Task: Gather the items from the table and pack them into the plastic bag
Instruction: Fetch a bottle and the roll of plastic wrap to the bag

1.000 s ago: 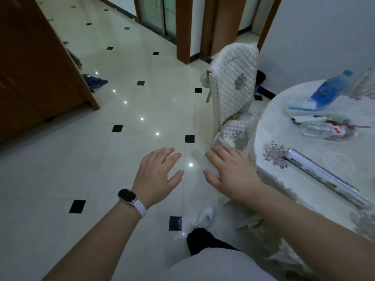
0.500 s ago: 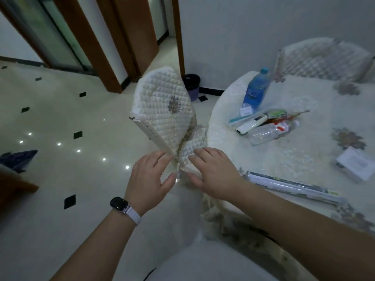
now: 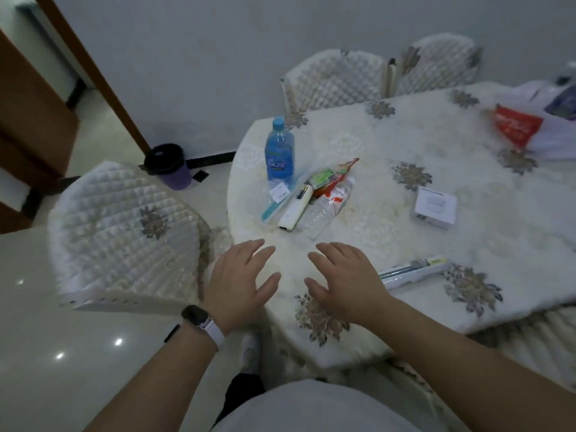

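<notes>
**Left grip (image 3: 240, 282) and right grip (image 3: 346, 282) spread wide, holding nothing**

Both hover palms down over the near edge of the tabletop (image 3: 374, 232). A blue bottle (image 3: 279, 151) stands beyond them beside small clutter (image 3: 314, 198); the plastic bag (image 3: 519, 127) lies far right.

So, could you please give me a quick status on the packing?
Open, no grip: left hand and right hand, over the table edge. Unpacked on it: blue bottle, white box. Far right: plastic bag. Nothing in the way.
</notes>
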Tool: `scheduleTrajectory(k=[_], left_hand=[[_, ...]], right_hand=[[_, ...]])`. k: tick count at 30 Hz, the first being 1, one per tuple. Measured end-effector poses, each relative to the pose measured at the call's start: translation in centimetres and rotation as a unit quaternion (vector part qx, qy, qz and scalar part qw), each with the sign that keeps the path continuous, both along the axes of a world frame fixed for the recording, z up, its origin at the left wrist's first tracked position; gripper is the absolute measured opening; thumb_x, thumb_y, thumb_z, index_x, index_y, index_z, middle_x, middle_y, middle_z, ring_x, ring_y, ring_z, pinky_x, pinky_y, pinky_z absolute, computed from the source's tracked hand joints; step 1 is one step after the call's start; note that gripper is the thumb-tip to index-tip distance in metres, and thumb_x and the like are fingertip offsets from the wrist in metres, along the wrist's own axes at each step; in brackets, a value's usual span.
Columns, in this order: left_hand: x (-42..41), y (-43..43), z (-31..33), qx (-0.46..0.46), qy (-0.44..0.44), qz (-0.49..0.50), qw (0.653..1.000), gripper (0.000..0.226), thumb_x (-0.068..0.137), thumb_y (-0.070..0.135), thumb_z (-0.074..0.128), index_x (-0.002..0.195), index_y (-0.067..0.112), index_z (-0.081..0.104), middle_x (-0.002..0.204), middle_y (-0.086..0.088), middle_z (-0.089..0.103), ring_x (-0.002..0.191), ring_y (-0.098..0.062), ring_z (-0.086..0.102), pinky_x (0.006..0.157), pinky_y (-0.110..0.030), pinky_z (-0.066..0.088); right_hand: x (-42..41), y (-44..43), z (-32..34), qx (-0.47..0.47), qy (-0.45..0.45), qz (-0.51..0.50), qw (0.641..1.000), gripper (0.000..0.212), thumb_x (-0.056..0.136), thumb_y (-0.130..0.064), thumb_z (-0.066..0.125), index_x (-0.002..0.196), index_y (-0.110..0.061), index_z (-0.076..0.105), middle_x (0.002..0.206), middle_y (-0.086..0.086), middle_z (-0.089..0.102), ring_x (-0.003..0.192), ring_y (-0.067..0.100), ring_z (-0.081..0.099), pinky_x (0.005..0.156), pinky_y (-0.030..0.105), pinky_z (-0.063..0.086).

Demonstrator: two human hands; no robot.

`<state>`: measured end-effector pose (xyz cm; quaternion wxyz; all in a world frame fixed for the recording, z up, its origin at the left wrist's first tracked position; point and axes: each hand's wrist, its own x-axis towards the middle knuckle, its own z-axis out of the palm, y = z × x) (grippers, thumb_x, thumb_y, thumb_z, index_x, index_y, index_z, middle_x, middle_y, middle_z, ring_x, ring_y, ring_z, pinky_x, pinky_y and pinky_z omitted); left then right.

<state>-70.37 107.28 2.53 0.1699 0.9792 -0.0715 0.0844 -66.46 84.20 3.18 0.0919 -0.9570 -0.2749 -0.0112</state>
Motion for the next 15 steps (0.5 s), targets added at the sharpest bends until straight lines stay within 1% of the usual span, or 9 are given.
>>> scheduleTrajectory(k=[3, 5, 6, 8, 11, 15], left_hand=[[3.6, 1.2, -0.9, -0.014, 0.010, -0.054, 0.998, 0.052, 0.089, 0.051, 0.051, 0.128, 0.019, 0.063, 0.133, -0.005, 0.060, 0.120, -0.028, 0.056, 0.098, -0.048, 0.048], [5.8, 2.2, -1.1, -0.024, 0.010, -0.076, 0.997, 0.053, 0.088, 0.052, 0.050, 0.127, 0.018, 0.064, 0.131, -0.005, 0.062, 0.118, -0.026, 0.058, 0.099, -0.044, 0.048], [6.9, 2.8, -1.2, -0.031, 0.005, -0.091, 0.995, 0.053, 0.087, 0.051, 0.050, 0.126, 0.018, 0.065, 0.129, -0.006, 0.063, 0.116, -0.026, 0.059, 0.098, -0.043, 0.048], [9.4, 3.8, -1.6, -0.049, 0.011, -0.123, 0.991, 0.052, 0.088, 0.050, 0.050, 0.125, 0.017, 0.065, 0.127, -0.008, 0.064, 0.114, -0.028, 0.060, 0.097, -0.044, 0.050], [12.5, 4.4, -2.9, -0.073, 0.032, -0.165, 0.983, 0.053, 0.088, 0.051, 0.050, 0.125, 0.016, 0.065, 0.128, -0.010, 0.064, 0.115, -0.031, 0.060, 0.094, -0.048, 0.051], [15.5, 3.3, -3.8, -0.094, 0.046, -0.222, 0.969, 0.055, 0.087, 0.050, 0.050, 0.125, 0.015, 0.065, 0.128, -0.011, 0.064, 0.115, -0.031, 0.060, 0.094, -0.046, 0.051]], right_hand=[[1.2, 0.7, -0.5, -0.011, 0.009, -0.064, 0.998, 0.049, 0.086, -0.051, 0.046, 0.116, -0.017, 0.064, 0.122, 0.007, 0.064, 0.111, 0.029, 0.059, 0.093, 0.043, 0.048], [1.6, 1.4, -0.7, -0.020, 0.019, -0.113, 0.993, 0.049, 0.086, -0.051, 0.046, 0.116, -0.017, 0.064, 0.122, 0.006, 0.064, 0.111, 0.029, 0.059, 0.093, 0.042, 0.049], [1.8, 1.7, -0.9, -0.029, 0.021, -0.135, 0.990, 0.049, 0.086, -0.052, 0.046, 0.116, -0.018, 0.064, 0.123, 0.005, 0.064, 0.111, 0.028, 0.059, 0.093, 0.042, 0.049], [2.5, 2.4, -1.0, -0.046, 0.029, -0.175, 0.983, 0.050, 0.085, -0.052, 0.045, 0.115, -0.017, 0.065, 0.121, 0.006, 0.065, 0.109, 0.029, 0.060, 0.091, 0.042, 0.049], [2.6, 2.7, -1.1, -0.061, 0.042, -0.241, 0.968, 0.049, 0.085, -0.050, 0.045, 0.112, -0.016, 0.066, 0.117, 0.007, 0.066, 0.105, 0.030, 0.062, 0.088, 0.042, 0.050], [0.8, 2.5, -1.4, -0.070, 0.038, -0.329, 0.941, 0.049, 0.084, -0.050, 0.044, 0.110, -0.014, 0.066, 0.114, 0.007, 0.066, 0.103, 0.030, 0.062, 0.084, 0.042, 0.051]])
